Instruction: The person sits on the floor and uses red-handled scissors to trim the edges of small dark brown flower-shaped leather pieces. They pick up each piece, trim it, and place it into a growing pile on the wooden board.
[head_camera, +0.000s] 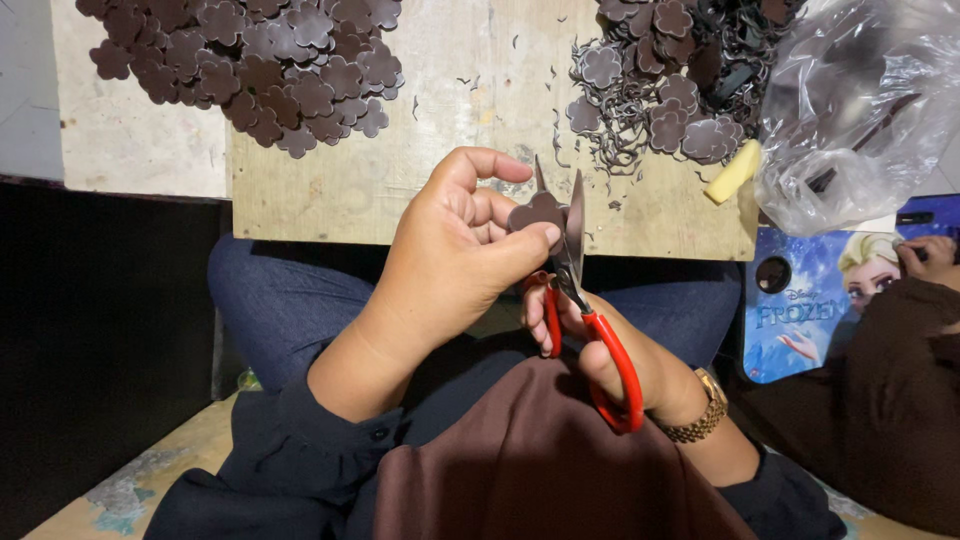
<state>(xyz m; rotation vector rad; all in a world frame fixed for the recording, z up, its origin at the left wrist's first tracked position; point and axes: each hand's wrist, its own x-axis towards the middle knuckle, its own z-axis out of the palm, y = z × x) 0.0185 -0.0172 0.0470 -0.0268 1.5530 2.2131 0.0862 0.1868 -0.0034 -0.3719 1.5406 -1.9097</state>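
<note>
Scissors (585, 320) with red handles sit gripped in right hand (610, 345), blades parted around brown flower-shaped piece (535, 212). Left hand (455, 250) pinches that piece between thumb and fingers, holding it up over the lap so blades reach its edge. Trimmed pile (260, 60) lies on board (460, 90), untrimmed pile (660, 70) with scraps right, near plastic bag (860, 100).

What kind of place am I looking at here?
Probably a small home craft workshop: piles of brown flower-shaped cutouts on a worn wooden board, and red-handled scissors trimming one piece over the lap.
</note>
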